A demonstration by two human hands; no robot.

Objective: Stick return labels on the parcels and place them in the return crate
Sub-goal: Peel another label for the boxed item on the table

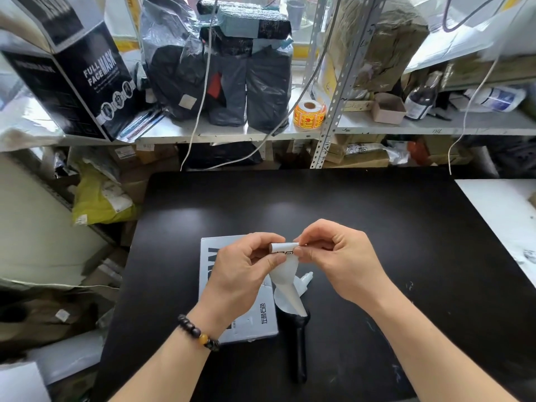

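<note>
You're peeling the label point(284, 246) just above the parcel point(261, 323), left hand point(243, 274) and right hand point(339, 262) fingers pinching it; nothing stuck yet, crate not showing

The person's forearms are bare, and so are the left hand point(243, 271) and the right hand point(342, 256). Round the left wrist sits a bracelet point(198, 333) of round, glossy, dark beads strung close together, with a single amber-yellow bead among them that catches the light.
</note>
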